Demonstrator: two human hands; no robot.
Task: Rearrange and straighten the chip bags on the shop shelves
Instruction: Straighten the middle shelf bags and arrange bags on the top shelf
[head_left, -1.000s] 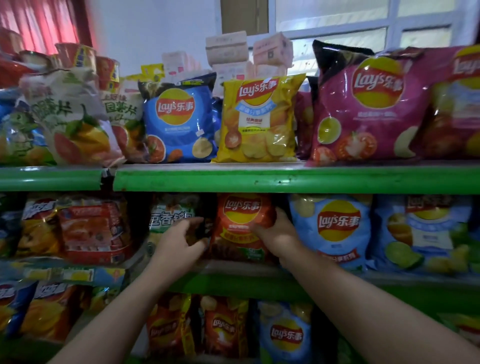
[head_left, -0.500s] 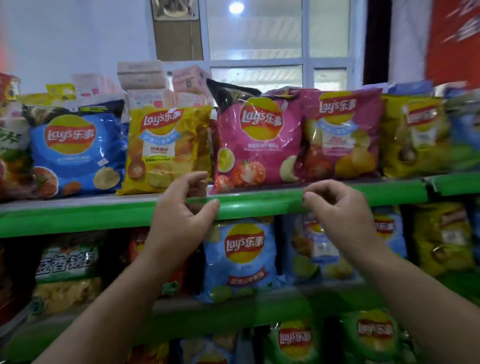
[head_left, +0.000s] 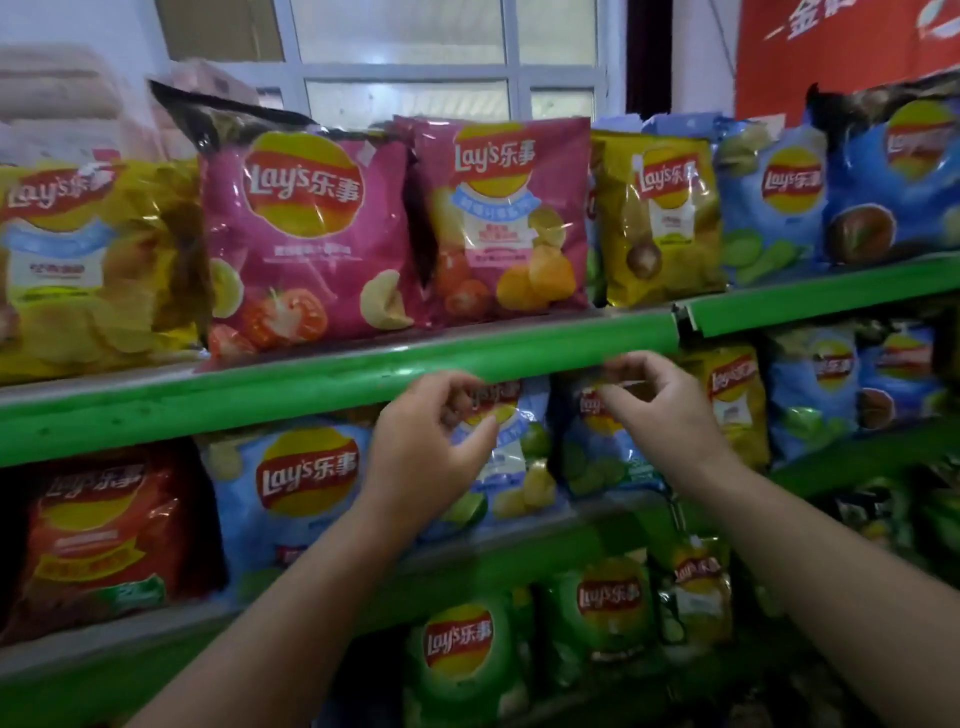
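Observation:
Lay's chip bags fill three green shelves. On the top shelf stand a yellow bag (head_left: 93, 260), two pink tomato bags (head_left: 306, 244) (head_left: 498, 218), an olive-yellow bag (head_left: 660, 218) and blue bags (head_left: 769, 208). Under the green shelf rail (head_left: 311, 379), my left hand (head_left: 426, 447) hovers with curled, parted fingers at the top of a light blue lime bag (head_left: 511, 467). My right hand (head_left: 660, 405) does the same in front of a darker blue lime bag (head_left: 592, 462). Neither hand visibly grips a bag.
A red bag (head_left: 98, 535) and a blue bag (head_left: 296, 493) stand left on the middle shelf, yellow (head_left: 732, 400) and blue bags (head_left: 810, 389) to the right. Green bags (head_left: 462, 654) fill the lower shelf. A window and a red banner (head_left: 841, 52) are behind.
My view has swung right along the shelves. Both hands left the red bag on the middle shelf, passed the top shelf rail, and now sit just below it at the blue lime bags.

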